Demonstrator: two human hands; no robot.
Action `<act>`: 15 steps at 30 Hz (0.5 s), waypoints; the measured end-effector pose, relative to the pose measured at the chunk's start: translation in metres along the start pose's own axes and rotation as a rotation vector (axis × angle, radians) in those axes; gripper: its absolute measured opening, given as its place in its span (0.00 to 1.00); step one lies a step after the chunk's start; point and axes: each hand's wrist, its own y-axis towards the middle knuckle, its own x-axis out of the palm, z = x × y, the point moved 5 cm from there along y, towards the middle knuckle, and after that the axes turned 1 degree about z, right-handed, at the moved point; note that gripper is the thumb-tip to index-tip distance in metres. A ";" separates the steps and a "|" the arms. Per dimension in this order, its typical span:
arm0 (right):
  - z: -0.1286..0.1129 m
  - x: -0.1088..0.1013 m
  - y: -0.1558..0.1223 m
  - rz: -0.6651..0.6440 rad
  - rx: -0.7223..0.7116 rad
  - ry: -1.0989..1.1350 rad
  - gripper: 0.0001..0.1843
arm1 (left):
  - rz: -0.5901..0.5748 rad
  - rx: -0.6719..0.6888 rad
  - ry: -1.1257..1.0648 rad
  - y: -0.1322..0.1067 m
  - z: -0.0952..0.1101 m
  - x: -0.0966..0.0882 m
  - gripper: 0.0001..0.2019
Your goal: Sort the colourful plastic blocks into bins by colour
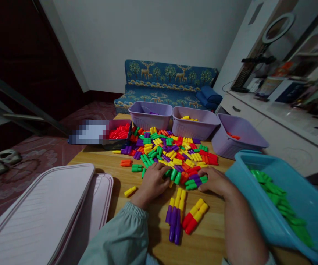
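A heap of small plastic pegs in red, yellow, green, purple and orange covers the middle of a wooden table. My left hand rests on the near edge of the heap, fingers curled over green pegs. My right hand lies palm down at the heap's near right edge, its fingers closed on green pegs. In front of both hands lie joined yellow-purple pegs and yellow-red pegs.
A blue bin with green pegs stands at the right. Three lilac bins line the far side, and a dark box of red pegs sits at the far left. Pink lids lie at the near left. A sofa stands behind.
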 end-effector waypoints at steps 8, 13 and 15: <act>-0.029 -0.015 -0.001 0.169 -0.092 0.314 0.11 | 0.323 -0.200 -0.268 0.000 -0.019 -0.007 0.14; -0.072 -0.010 -0.006 0.153 -0.070 0.895 0.20 | 0.524 -0.508 -0.859 -0.006 -0.028 -0.014 0.16; -0.093 0.000 -0.011 0.088 -0.061 1.074 0.23 | 0.466 -0.620 -1.207 -0.006 -0.025 -0.007 0.20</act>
